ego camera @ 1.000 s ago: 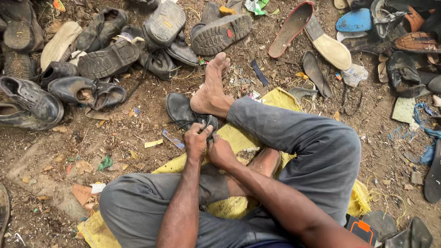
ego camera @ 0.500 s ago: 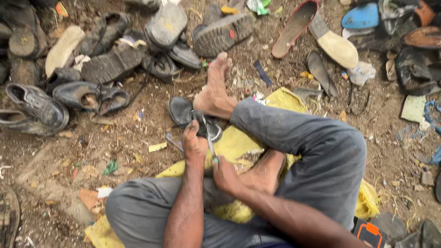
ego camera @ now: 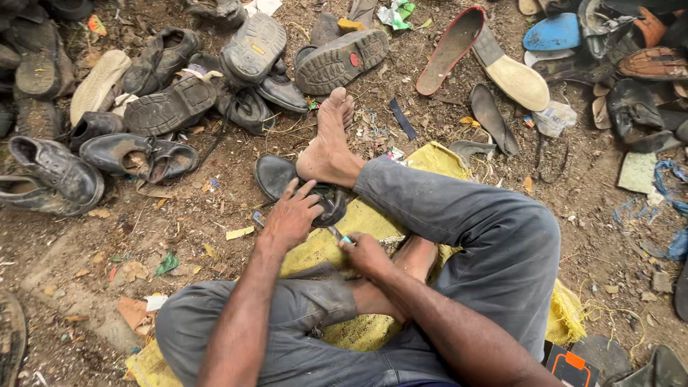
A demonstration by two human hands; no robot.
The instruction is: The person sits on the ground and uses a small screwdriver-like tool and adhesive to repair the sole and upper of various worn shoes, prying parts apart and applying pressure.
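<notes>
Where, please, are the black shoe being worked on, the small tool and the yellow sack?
Black shoe (ego camera: 276, 175), head view, on its bare toe end.
Tool (ego camera: 337, 234), head view, on its shaft.
Yellow sack (ego camera: 430, 156), head view, on its far corner.

Open-air cobbler's spot: worn shoes (ego camera: 165, 107) and loose soles (ego camera: 512, 75) strewn over dirt ground (ego camera: 86, 265).

A black sole (ego camera: 297, 188) under the left hand (ego camera: 290, 218) looks like smooth, slightly glossy rubber. The right hand (ego camera: 365, 252) grips a thin tool (ego camera: 337, 233) with a dull metal look. Beneath lies coarse yellow woven cloth (ego camera: 430, 161), dusty and matt. The grey trousers (ego camera: 473, 222) are soft matt fabric. The ground (ego camera: 179, 244) is rough, dry dirt. Far left, worn shoes (ego camera: 143, 154) show scuffed, dull leather.
</notes>
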